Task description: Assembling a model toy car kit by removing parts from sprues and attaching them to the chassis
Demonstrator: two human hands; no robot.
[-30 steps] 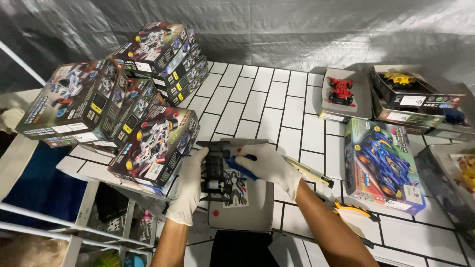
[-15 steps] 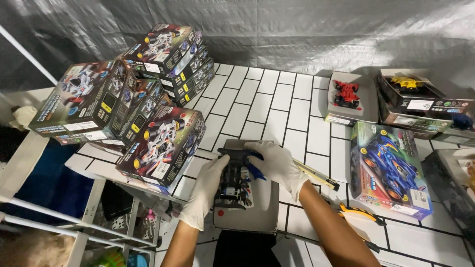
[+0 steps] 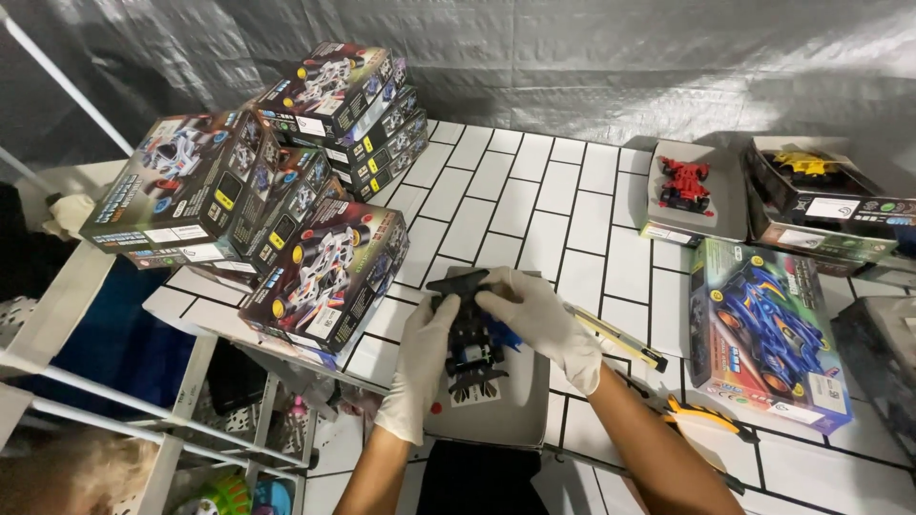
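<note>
Over the grey tray (image 3: pixel 515 405), both gloved hands, left hand (image 3: pixel 426 358) and right hand (image 3: pixel 544 319), grip a black toy car (image 3: pixel 472 343).

Bright even light, sharp, soft shadows

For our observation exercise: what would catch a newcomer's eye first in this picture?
Two white-gloved hands, the left hand and right hand, grip a black toy car chassis at the bottom centre. Stacked toy car boxes crowd the tiled table's left side, and a red toy car sits on a tray at upper right.
</note>
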